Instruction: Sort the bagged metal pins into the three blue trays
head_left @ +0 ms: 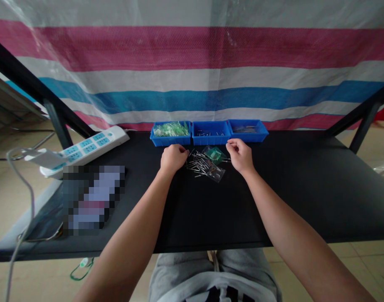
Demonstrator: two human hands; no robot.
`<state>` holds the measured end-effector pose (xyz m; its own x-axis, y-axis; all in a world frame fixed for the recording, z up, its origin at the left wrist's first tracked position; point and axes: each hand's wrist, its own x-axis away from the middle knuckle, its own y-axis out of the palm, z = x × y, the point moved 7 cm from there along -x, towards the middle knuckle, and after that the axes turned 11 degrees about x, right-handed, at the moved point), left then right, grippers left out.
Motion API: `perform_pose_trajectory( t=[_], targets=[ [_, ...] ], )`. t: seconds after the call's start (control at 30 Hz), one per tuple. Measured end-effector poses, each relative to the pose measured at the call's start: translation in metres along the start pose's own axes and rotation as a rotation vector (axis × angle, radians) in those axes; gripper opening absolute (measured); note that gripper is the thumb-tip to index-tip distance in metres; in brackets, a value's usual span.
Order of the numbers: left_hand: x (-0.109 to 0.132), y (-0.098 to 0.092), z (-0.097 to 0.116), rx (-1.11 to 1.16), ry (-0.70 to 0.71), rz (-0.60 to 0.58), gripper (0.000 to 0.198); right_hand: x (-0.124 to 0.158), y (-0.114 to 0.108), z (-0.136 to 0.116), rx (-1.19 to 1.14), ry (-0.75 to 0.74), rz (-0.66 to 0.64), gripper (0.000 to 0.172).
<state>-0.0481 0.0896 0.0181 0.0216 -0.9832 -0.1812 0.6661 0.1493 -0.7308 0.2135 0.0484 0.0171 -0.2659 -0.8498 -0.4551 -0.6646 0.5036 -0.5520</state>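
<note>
A loose pile of thin silvery metal pins [200, 164], shaped like blind rivets, lies on the black table between my hands. My left hand [173, 158] is at the pile's left edge, thumb and fingers pressed together. On the other side, my right hand [240, 155] is closed in a pinch just in front of the bins. Whatever either hand holds is too small to make out. Among the pins lie a green-printed plastic packet [215, 154] and a small clear plastic bag [217, 174].
Three blue bins stand behind the pile: the left bin [171, 141] holds green-and-clear packets, the middle bin [210, 139] a few pins, the right bin [253, 136] thin pieces. At left are a white power strip [113, 136] and a blurred-out flat object [97, 197]. Striped sheeting [192, 50] hangs behind.
</note>
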Motion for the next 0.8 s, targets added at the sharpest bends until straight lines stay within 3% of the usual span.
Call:
perform_pose_trajectory(
  t=[0.47,0.67,0.8],
  targets=[
    [0.005,0.007,0.007,-0.109,-0.047,-0.172,0.020,0.000,-0.006,-0.005,-0.021,0.000,0.031,0.025],
    [0.006,0.008,0.007,-0.171,-0.066,-0.183,0.022,0.001,-0.008,-0.008,-0.005,-0.034,0.069,0.026],
    [0.007,0.006,0.017,-0.160,0.070,-0.109,0.020,0.002,-0.013,-0.011,0.000,-0.043,0.103,0.027]
  ],
)
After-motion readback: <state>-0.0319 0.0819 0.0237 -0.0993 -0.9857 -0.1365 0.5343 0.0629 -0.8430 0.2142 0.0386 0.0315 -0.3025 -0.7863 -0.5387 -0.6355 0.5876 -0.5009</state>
